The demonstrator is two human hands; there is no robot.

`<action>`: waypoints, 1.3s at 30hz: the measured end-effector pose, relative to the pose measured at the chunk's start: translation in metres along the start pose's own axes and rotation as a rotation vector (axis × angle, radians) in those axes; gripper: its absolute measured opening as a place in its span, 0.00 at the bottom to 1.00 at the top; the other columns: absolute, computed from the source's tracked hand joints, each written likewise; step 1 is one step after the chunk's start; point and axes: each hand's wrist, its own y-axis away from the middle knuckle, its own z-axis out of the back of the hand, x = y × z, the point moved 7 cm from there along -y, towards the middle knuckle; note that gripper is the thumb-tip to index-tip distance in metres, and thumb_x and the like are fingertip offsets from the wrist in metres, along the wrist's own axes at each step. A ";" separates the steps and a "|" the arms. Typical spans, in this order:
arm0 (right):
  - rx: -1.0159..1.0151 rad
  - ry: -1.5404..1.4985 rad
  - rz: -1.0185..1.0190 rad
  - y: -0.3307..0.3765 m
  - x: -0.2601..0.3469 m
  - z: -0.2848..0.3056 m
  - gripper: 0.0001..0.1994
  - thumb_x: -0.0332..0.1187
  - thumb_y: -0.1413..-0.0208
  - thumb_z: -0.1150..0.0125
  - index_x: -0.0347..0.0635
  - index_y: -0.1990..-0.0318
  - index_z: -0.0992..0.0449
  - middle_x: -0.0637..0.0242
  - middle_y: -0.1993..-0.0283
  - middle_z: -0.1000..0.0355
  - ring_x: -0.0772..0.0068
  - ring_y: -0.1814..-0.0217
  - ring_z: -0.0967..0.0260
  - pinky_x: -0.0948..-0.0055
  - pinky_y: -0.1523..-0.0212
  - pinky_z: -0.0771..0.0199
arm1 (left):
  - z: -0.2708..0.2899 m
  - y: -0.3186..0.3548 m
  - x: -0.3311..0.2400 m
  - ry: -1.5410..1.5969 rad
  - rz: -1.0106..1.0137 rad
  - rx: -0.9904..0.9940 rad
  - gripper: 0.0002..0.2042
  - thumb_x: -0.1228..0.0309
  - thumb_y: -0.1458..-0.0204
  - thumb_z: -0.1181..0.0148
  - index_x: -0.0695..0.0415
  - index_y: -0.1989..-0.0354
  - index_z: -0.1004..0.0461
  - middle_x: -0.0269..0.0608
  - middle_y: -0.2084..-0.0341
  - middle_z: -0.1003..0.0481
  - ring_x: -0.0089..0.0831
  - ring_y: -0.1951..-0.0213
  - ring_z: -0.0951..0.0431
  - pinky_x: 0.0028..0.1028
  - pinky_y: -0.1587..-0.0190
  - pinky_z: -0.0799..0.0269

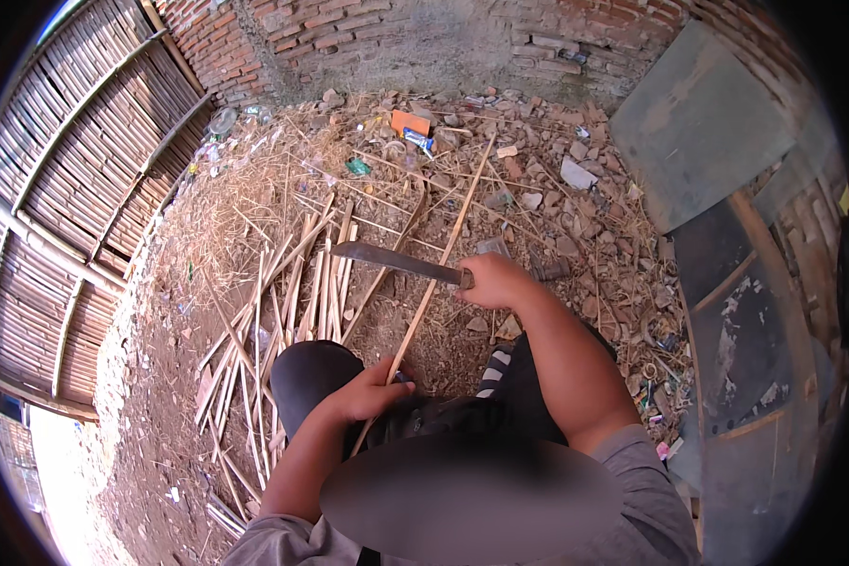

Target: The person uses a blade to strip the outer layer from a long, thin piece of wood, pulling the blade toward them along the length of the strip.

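Observation:
My right hand (493, 282) is closed round the handle of a machete (401, 260), whose broad dark blade points left. The blade lies across a long bamboo strip (456, 231), seemingly against its upper side. Near my knee, my left hand (369, 390) grips the lower part of that strip, which slants away from me to the upper right. The strip's near end runs down beside my lap, partly hidden. Several split bamboo strips (325, 292) lie in a loose pile on the ground to the left of the blade.
Rubble and broken bricks (575, 245) cover the ground to the right, with dry straw and litter farther off. A brick wall (396, 47) closes the far side. A bamboo fence (85, 160) stands left; flat panels (698, 123) lean at the right.

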 end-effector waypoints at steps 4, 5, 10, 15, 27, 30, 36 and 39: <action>-0.023 -0.054 0.035 -0.001 0.004 0.003 0.15 0.42 0.51 0.30 0.46 0.59 0.20 0.54 0.64 0.21 0.50 0.57 0.22 0.54 0.57 0.24 | 0.001 0.000 0.000 0.005 0.035 0.001 0.16 0.65 0.36 0.40 0.57 0.45 0.31 0.36 0.60 0.25 0.22 0.57 0.28 0.28 0.54 0.31; -0.025 -0.054 0.033 0.002 0.005 0.004 0.15 0.42 0.51 0.30 0.46 0.59 0.20 0.54 0.64 0.21 0.50 0.57 0.22 0.54 0.57 0.24 | -0.001 0.001 -0.004 0.003 0.014 0.016 0.16 0.65 0.37 0.40 0.57 0.45 0.31 0.35 0.60 0.26 0.22 0.58 0.28 0.27 0.54 0.32; 0.119 -0.034 0.109 0.010 0.034 0.005 0.15 0.41 0.53 0.29 0.46 0.59 0.19 0.56 0.65 0.21 0.51 0.59 0.22 0.55 0.59 0.25 | 0.000 0.006 -0.007 0.049 -0.024 0.026 0.16 0.64 0.37 0.40 0.56 0.45 0.31 0.33 0.62 0.27 0.21 0.62 0.30 0.26 0.57 0.33; -0.051 -0.039 0.057 0.008 0.003 0.017 0.16 0.41 0.52 0.30 0.45 0.58 0.19 0.55 0.64 0.21 0.51 0.58 0.22 0.55 0.58 0.25 | 0.001 0.000 -0.004 0.000 -0.118 0.007 0.15 0.66 0.37 0.40 0.55 0.45 0.30 0.31 0.65 0.28 0.20 0.63 0.31 0.25 0.60 0.35; -0.073 -0.047 0.047 0.009 -0.014 0.023 0.18 0.43 0.51 0.28 0.44 0.55 0.19 0.53 0.64 0.21 0.51 0.58 0.21 0.55 0.57 0.24 | 0.000 0.004 -0.005 0.061 -0.043 0.020 0.15 0.66 0.36 0.42 0.54 0.44 0.31 0.30 0.65 0.29 0.19 0.63 0.32 0.25 0.60 0.35; -0.159 -0.039 0.006 0.007 -0.023 0.029 0.18 0.43 0.51 0.27 0.45 0.54 0.19 0.53 0.62 0.21 0.50 0.56 0.22 0.54 0.55 0.24 | 0.000 0.001 -0.003 0.056 -0.017 0.029 0.15 0.66 0.36 0.43 0.54 0.43 0.31 0.31 0.63 0.29 0.20 0.62 0.32 0.25 0.59 0.35; 0.036 0.069 0.067 0.019 0.025 0.017 0.18 0.45 0.51 0.27 0.48 0.55 0.19 0.55 0.59 0.21 0.50 0.54 0.22 0.52 0.52 0.24 | 0.000 0.004 -0.008 0.081 -0.021 0.033 0.15 0.66 0.36 0.42 0.55 0.43 0.31 0.31 0.63 0.28 0.20 0.62 0.32 0.26 0.59 0.34; 0.097 0.077 0.098 0.013 0.018 0.010 0.18 0.45 0.51 0.27 0.48 0.56 0.19 0.56 0.60 0.21 0.51 0.53 0.22 0.52 0.53 0.24 | 0.000 0.003 -0.010 0.049 -0.104 0.031 0.15 0.67 0.36 0.42 0.55 0.43 0.31 0.32 0.63 0.28 0.20 0.63 0.32 0.26 0.60 0.34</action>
